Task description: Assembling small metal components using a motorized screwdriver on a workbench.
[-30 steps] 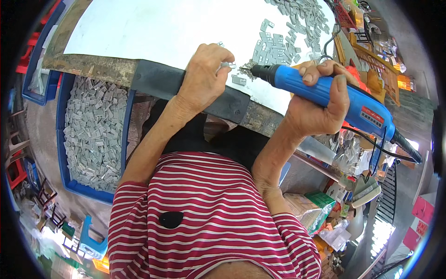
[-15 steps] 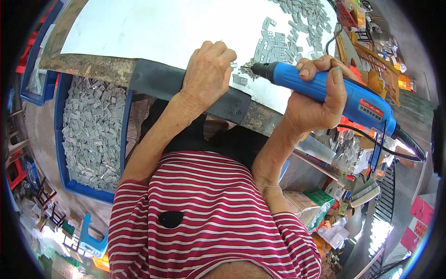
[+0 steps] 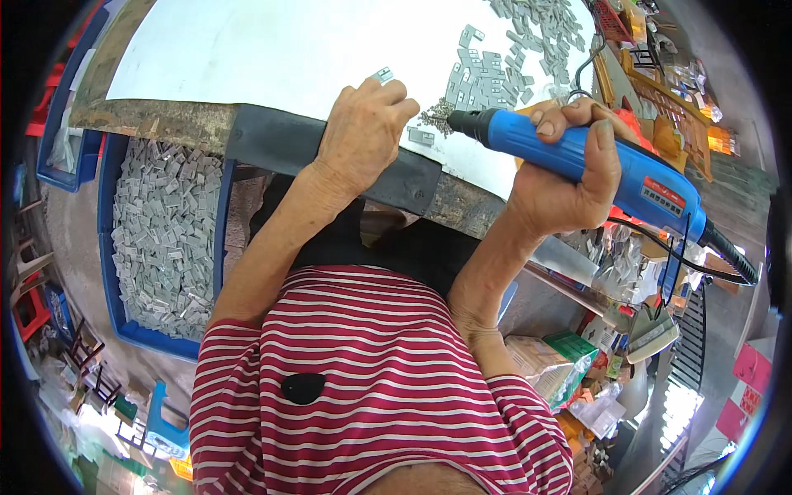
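Observation:
My right hand (image 3: 569, 177) grips a blue electric screwdriver (image 3: 594, 165) with a black tip that points left at a small heap of screws (image 3: 437, 115) on the white tabletop (image 3: 272, 58). My left hand (image 3: 363, 136) is closed over the table's front edge, its fingertips pinching a small grey metal part (image 3: 381, 76). Another grey part (image 3: 421, 136) lies between the two hands. Rows of the same grey parts (image 3: 483, 74) lie further back on the table.
A blue crate (image 3: 124, 247) full of grey metal parts stands on the floor at my left. More loose parts (image 3: 544, 21) are piled at the table's far side. Boxes and packets (image 3: 569, 363) crowd the floor at my right; a black cord (image 3: 726, 256) trails from the tool.
My left hand has drawn back toward the table's edge with a grey part at its fingertips. The screwdriver's tip has stayed over the screws.

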Motion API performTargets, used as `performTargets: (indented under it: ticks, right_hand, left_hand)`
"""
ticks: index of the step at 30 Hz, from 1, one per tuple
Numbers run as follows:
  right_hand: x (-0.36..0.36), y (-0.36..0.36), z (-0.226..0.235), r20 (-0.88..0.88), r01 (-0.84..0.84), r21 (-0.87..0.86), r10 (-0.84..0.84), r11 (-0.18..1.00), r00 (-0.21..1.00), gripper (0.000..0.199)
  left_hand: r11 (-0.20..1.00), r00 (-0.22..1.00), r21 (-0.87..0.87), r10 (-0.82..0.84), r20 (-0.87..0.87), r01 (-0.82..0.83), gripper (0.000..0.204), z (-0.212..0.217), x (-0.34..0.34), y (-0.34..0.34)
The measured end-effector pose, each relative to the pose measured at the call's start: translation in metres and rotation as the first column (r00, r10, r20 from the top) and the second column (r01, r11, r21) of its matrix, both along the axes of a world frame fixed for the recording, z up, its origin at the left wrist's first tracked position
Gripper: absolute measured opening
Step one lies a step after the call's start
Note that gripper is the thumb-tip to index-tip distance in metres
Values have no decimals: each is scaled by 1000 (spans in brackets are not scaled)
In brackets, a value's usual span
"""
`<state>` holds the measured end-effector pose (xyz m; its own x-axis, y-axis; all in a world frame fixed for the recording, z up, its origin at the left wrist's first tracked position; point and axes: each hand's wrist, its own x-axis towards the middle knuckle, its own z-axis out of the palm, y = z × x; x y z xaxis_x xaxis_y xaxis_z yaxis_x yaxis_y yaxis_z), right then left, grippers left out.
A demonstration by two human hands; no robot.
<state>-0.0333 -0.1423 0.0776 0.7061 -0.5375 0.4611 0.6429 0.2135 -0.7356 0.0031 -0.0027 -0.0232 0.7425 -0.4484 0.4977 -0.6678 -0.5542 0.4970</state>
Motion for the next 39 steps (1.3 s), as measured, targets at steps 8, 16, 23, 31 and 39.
performTargets:
  ticks: [8, 16, 23, 31, 39]
  right_hand:
    - [-9, -13, 3, 26, -61, 32, 60, 998, 998, 23]
    - [-10, -19, 2, 25, -32, 23, 32, 999, 999, 23]
    - [-12, -21, 0, 47, -19, 9, 18, 1000, 999, 22]
    - [-14, -21, -1, 71, 0, 23, -2, 1000, 997, 22]
    - [-17, -27, -1, 91, -15, 29, 12, 999, 996, 22]
  left_hand:
    - [966, 992, 229, -123, 10, 117, 17, 4, 3, 10]
    - [986, 993, 120, -114, -5, 114, 10, 1, 5, 9]
    - [991, 988, 46, -131, 81, 128, 7, -1, 7, 9]
    - [989, 991, 73, -133, 34, 130, 12, 2, 4, 9]
    - [974, 979, 176, -167, 119, 145, 2, 8, 9, 9]
